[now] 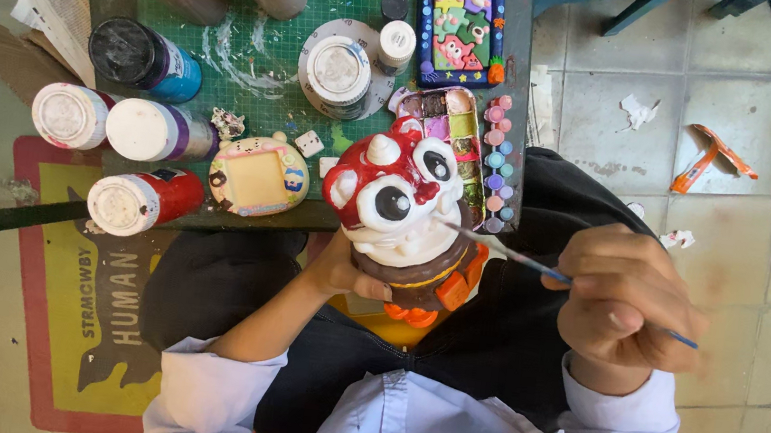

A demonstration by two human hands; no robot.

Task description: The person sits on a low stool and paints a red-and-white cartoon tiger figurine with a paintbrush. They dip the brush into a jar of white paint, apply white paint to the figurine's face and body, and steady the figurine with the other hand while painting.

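My left hand point(339, 267) grips a plaster figurine point(400, 218) from below, at its brown and orange base. The figurine has a white face, two big black eyes, a small horn and a red painted top. In my right hand point(623, 304) I hold a thin paintbrush point(515, 255) with a blue handle, its tip touching the figurine's white cheek on the right side. A paint palette point(469, 149) with several small colour wells lies on the table edge just behind the figurine.
On the green cutting mat point(260, 51) stand several paint bottles point(142, 129), a white-lidded jar point(339, 70), a small painted frame figure point(259, 175) and a colourful picture frame point(461, 26). Tiled floor point(767, 218) with paper scraps lies to the right. A yellow and red mat point(61, 307) lies under the table.
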